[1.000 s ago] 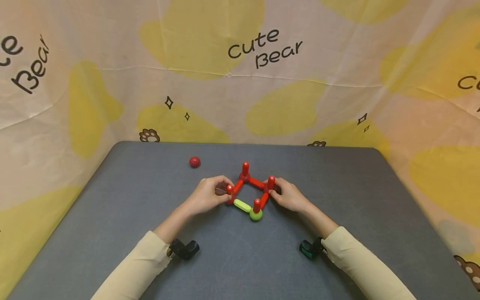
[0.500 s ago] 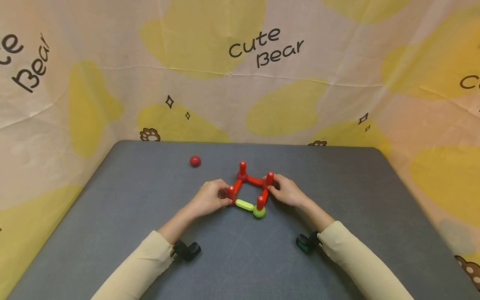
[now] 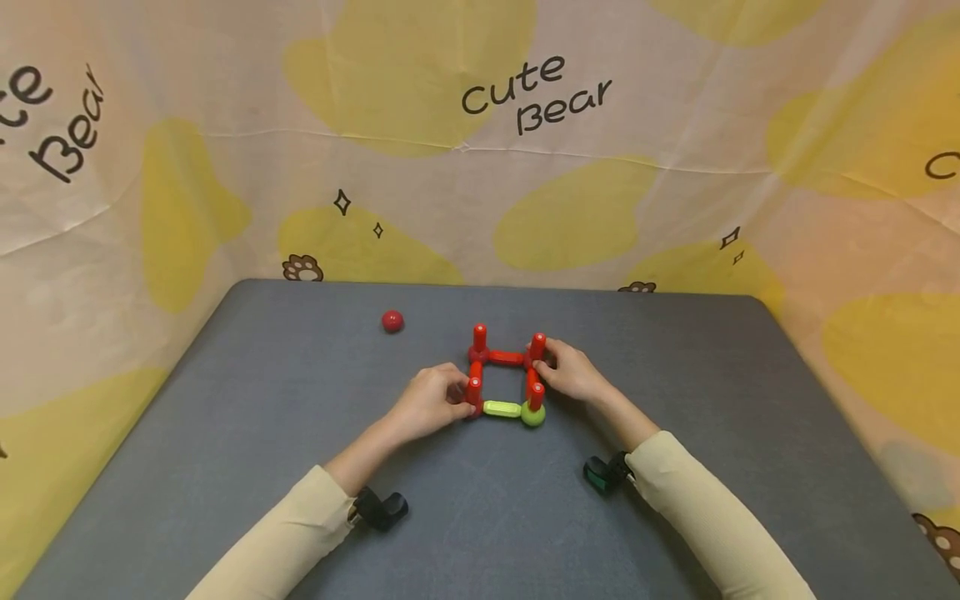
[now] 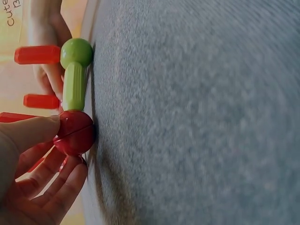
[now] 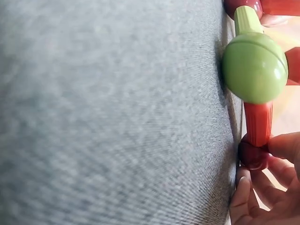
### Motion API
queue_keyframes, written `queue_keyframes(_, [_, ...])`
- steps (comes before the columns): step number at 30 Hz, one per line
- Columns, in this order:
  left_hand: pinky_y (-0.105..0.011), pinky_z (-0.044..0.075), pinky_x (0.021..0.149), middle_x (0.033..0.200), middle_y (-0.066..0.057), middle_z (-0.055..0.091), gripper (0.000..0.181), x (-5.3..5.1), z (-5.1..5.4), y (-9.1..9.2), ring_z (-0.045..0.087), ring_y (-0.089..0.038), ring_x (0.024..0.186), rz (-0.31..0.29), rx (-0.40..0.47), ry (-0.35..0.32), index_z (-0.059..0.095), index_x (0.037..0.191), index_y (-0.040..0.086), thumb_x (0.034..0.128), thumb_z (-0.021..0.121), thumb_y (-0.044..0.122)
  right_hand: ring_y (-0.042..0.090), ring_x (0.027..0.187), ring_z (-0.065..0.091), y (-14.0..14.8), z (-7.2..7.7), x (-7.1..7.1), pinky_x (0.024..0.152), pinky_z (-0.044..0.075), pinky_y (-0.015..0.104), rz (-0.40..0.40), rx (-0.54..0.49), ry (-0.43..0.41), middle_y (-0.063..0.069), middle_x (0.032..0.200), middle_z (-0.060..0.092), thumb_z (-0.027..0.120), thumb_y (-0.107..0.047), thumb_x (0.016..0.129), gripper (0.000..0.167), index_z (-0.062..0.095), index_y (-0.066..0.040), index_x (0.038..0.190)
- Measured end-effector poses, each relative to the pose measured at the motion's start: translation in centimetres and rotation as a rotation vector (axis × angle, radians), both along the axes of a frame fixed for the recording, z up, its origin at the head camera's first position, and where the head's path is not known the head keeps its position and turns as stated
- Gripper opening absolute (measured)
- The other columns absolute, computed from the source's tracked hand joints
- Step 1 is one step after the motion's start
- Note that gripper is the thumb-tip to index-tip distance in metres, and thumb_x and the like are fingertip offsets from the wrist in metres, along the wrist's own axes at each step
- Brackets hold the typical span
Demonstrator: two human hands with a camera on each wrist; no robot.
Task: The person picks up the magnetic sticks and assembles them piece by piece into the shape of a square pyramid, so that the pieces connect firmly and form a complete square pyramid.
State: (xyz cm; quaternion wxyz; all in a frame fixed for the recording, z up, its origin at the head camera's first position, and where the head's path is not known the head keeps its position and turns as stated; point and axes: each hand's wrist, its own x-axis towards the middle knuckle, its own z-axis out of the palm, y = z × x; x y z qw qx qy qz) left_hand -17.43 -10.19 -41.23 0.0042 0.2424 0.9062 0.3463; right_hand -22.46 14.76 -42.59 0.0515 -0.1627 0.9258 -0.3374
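A square frame of toy rods and balls rests on the table between my hands, with a red rod standing upright at each corner. Its near side is a light green rod (image 3: pixel 502 409) that ends in a green ball (image 3: pixel 533 415) at the near right corner; the other sides are red rods (image 3: pixel 506 358). My left hand (image 3: pixel 431 402) grips the dark red ball (image 4: pixel 76 132) at the near left corner between thumb and fingers. At the far right corner my right hand (image 3: pixel 572 370) holds another dark red ball (image 5: pixel 253 154), partly hidden by its fingers.
A loose red ball (image 3: pixel 392 321) lies farther back on the grey table (image 3: pixel 315 350), left of the frame. Behind the table hangs a printed cloth (image 3: pixel 420 208). A black wrist camera (image 3: pixel 381 509) sits on the left wrist, another wrist camera (image 3: pixel 606 473) on the right.
The frame has turned counterclockwise on the table, and its near side now runs straight across. My left hand has shifted slightly right and nearer; my right hand has moved slightly farther back, both still holding it.
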Motion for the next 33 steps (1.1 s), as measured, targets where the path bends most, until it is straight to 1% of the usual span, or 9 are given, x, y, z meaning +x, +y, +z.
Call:
queue_keyframes(7, [-0.023, 0.047, 0.063, 0.079, 0.001, 0.06, 0.015, -0.1, -0.3, 0.4, 0.061, -0.011, 0.069, 0.01, 0.011, 0.016, 0.068, 0.083, 0.01, 0.0703, 0.077, 0.009, 0.02, 0.078, 0.055, -0.2, 0.2, -0.2, 0.065, 0.042, 0.028, -0.034, 0.009, 0.002, 0.013, 0.098, 0.061, 0.056, -0.014, 0.087, 0.033, 0.058, -0.008, 0.12])
queue_keyframes(11, [-0.023, 0.047, 0.064, 0.08, 0.0, 0.06, 0.016, 0.0, -0.4, 0.4, 0.061, -0.011, 0.069, 0.007, 0.016, 0.012, 0.068, 0.085, 0.009, 0.0712, 0.077, 0.009, 0.021, 0.08, 0.057, -0.4, 0.1, 0.0, 0.067, 0.046, 0.031, -0.051, 0.023, 0.019, 0.015, 0.099, 0.061, 0.057, -0.014, 0.088, 0.03, 0.059, -0.005, 0.116])
queue_keyframes(14, [-0.024, 0.047, 0.064, 0.082, 0.0, 0.06, 0.017, 0.1, -0.4, 0.3, 0.06, -0.011, 0.07, 0.009, 0.01, 0.003, 0.069, 0.088, 0.008, 0.0723, 0.076, 0.01, 0.024, 0.086, 0.061, -0.4, 0.3, 0.4, 0.073, 0.049, 0.036, -0.08, 0.027, 0.035, 0.018, 0.106, 0.062, 0.057, -0.015, 0.088, 0.034, 0.056, 0.001, 0.118])
queue_keyframes(18, [-0.025, 0.048, 0.066, 0.084, -0.001, 0.062, 0.02, 0.3, -0.4, 0.1, 0.061, -0.011, 0.073, 0.013, 0.016, -0.008, 0.069, 0.093, 0.009, 0.0736, 0.075, 0.011, 0.027, 0.091, 0.063, 0.0, 0.5, 1.1, 0.079, 0.049, 0.041, -0.125, 0.008, 0.04, 0.018, 0.113, 0.062, 0.057, -0.016, 0.088, 0.041, 0.052, 0.004, 0.123])
queue_keyframes(23, [-0.027, 0.051, 0.07, 0.089, 0.001, 0.064, 0.026, 0.7, -0.1, 0.0, 0.063, -0.011, 0.077, 0.028, 0.08, -0.055, 0.068, 0.101, 0.01, 0.0755, 0.074, 0.012, 0.023, 0.084, 0.063, 0.9, 0.5, 2.4, 0.073, 0.05, 0.038, -0.142, -0.003, 0.063, 0.013, 0.106, 0.064, 0.058, -0.017, 0.088, 0.032, 0.057, -0.002, 0.116])
queue_keyframes(26, [-0.025, 0.052, 0.071, 0.092, 0.001, 0.064, 0.025, 0.8, -0.1, 0.1, 0.064, -0.012, 0.08, 0.029, 0.15, -0.072, 0.067, 0.102, 0.01, 0.0775, 0.072, 0.012, 0.02, 0.078, 0.062, 1.4, 0.5, 3.2, 0.065, 0.048, 0.032, -0.124, -0.013, 0.078, 0.011, 0.099, 0.066, 0.06, -0.016, 0.088, 0.027, 0.059, -0.003, 0.112])
queue_keyframes(28, [-0.023, 0.052, 0.07, 0.091, 0.001, 0.065, 0.022, 0.8, -0.1, 0.2, 0.065, -0.012, 0.08, 0.024, 0.199, -0.07, 0.067, 0.1, 0.01, 0.0782, 0.071, 0.01, 0.018, 0.076, 0.062, 1.5, 0.7, 3.7, 0.062, 0.047, 0.028, -0.09, -0.021, 0.087, 0.009, 0.096, 0.066, 0.06, -0.014, 0.088, 0.025, 0.059, -0.004, 0.111])
queue_keyframes(30, [-0.02, 0.052, 0.068, 0.089, 0.001, 0.065, 0.019, 0.7, -0.2, 0.2, 0.065, -0.012, 0.079, 0.019, 0.234, -0.059, 0.067, 0.096, 0.01, 0.0782, 0.071, 0.008, 0.017, 0.077, 0.062, 1.6, 1.0, 4.1, 0.062, 0.047, 0.026, -0.032, -0.03, 0.097, 0.007, 0.095, 0.065, 0.059, -0.011, 0.088, 0.025, 0.058, -0.004, 0.112])
queue_keyframes(33, [-0.018, 0.051, 0.067, 0.086, 0.001, 0.065, 0.017, 0.7, -0.3, 0.3, 0.064, -0.01, 0.076, 0.01, 0.246, -0.05, 0.067, 0.093, 0.011, 0.0776, 0.071, 0.008, 0.016, 0.082, 0.062, 1.7, 1.5, 4.8, 0.064, 0.048, 0.025, 0.077, -0.036, 0.09, 0.003, 0.098, 0.064, 0.057, -0.007, 0.087, 0.027, 0.057, -0.007, 0.114])
